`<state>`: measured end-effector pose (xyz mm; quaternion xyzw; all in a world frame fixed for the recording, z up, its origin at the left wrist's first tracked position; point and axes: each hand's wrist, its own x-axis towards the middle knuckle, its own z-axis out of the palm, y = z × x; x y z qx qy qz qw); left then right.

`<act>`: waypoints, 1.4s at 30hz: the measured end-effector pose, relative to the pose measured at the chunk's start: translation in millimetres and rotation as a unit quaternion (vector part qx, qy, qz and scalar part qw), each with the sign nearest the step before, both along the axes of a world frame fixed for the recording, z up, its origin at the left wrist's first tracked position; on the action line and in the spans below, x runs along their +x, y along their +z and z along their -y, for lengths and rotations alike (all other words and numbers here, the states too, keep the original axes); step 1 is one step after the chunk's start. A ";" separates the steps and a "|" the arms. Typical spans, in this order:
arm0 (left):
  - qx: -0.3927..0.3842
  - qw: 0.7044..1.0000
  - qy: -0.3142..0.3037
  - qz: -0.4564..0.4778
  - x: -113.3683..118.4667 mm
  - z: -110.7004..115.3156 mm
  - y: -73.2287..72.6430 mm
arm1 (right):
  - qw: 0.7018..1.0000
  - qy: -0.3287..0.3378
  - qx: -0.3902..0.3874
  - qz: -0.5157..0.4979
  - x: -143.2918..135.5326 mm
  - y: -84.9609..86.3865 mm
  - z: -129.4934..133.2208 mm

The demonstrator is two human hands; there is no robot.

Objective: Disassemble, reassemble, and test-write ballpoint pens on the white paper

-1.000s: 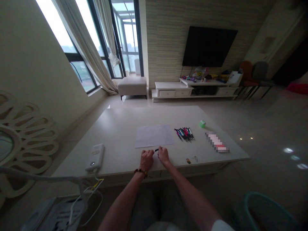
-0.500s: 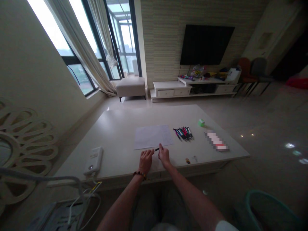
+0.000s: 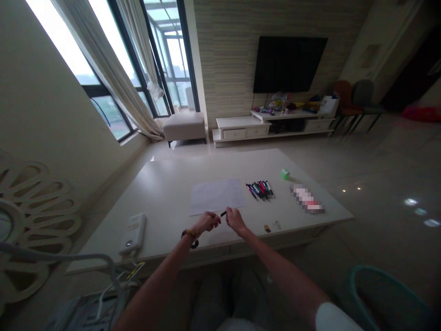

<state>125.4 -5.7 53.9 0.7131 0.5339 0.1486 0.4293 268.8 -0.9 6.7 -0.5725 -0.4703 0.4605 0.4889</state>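
A slim pen with a black section (image 3: 223, 214) spans the gap between my hands, above the near edge of the paper. My left hand (image 3: 206, 221), with a beaded bracelet at the wrist, is closed on the pen's pale end. The other end is pinched in my right hand (image 3: 235, 220). Just beyond lies a white sheet of paper (image 3: 217, 195), flat on the table. To its right is a pile of several pens (image 3: 261, 190) in mixed colours. The pen's tip is hidden by my fingers.
On the white table (image 3: 165, 184) stand a green-and-white small container (image 3: 285, 174) and a blurred-out flat object (image 3: 306, 199). A small dark-and-yellow item (image 3: 267, 228) and a clear item (image 3: 277, 225) lie near the front edge. At left is a white power bank-like box (image 3: 133, 233) with cables.
My left hand has turned, its wrist swinging out to the left and the forearm lying more slanted. Both hands still hold the pen. The whole view has shifted slightly.
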 end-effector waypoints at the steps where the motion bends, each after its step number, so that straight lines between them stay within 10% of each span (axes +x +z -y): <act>1: -0.024 0.999 -0.015 0.019 -3.3 -2.9 -0.8 | 0.999 0.035 -0.007 -0.017 2.5 0.7 1.9; 9: 0.306 0.936 0.079 -0.155 5.0 14.6 -39.6 | 0.980 0.127 -0.085 -0.127 18.7 -12.4 6.9; 16: 0.350 0.916 0.096 -0.172 8.3 25.6 -64.0 | 0.984 0.146 -0.091 -0.046 20.6 -25.5 3.0; 27: 0.394 0.900 0.097 -0.159 5.6 32.1 -66.1 | 0.990 0.123 -0.029 -0.067 16.1 -29.6 7.2; 42: 0.464 0.868 0.126 -0.126 5.7 30.8 -70.0 | 0.977 0.066 -0.134 -0.154 4.2 -22.9 17.6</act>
